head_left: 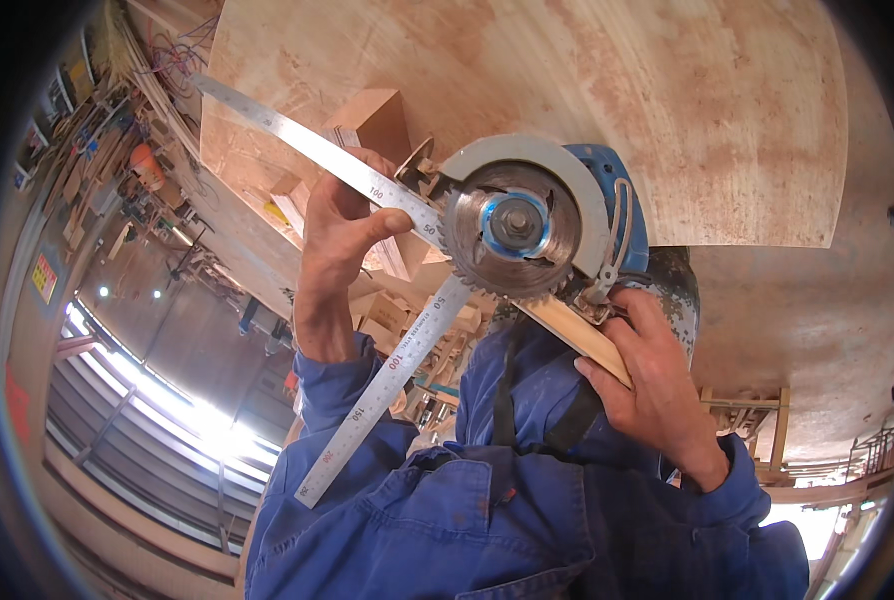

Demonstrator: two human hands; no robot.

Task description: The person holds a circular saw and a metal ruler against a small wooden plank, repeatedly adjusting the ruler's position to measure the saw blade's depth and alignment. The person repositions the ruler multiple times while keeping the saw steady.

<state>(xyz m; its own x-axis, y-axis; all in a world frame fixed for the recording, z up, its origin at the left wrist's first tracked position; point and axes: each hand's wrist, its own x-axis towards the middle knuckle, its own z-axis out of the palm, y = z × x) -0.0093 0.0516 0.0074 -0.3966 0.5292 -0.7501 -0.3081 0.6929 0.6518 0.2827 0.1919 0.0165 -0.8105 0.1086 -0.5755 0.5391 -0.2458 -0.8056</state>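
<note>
A circular saw (617, 170) with a blue body and grey guard lies with its round toothed blade (482, 258) facing up at me. My left hand (342, 235) is closed on a steel square (297, 135), thumb on top and fingers underneath. One arm of the square runs to the upper left; the other slants down over my blue sleeve. Its corner meets the blade's left edge, partly hidden behind it. My right hand (657, 385) grips a pale wooden strip (577, 338) at the saw's lower edge, its fingers by the metal bracket (602, 290).
A large plywood sheet (727, 110) spreads behind the saw. Wooden blocks (375, 120) sit on it near my left hand. Wood offcuts (382, 310) lie below, beside my left wrist. Stacked timber and an orange container (147, 167) stand at the far left.
</note>
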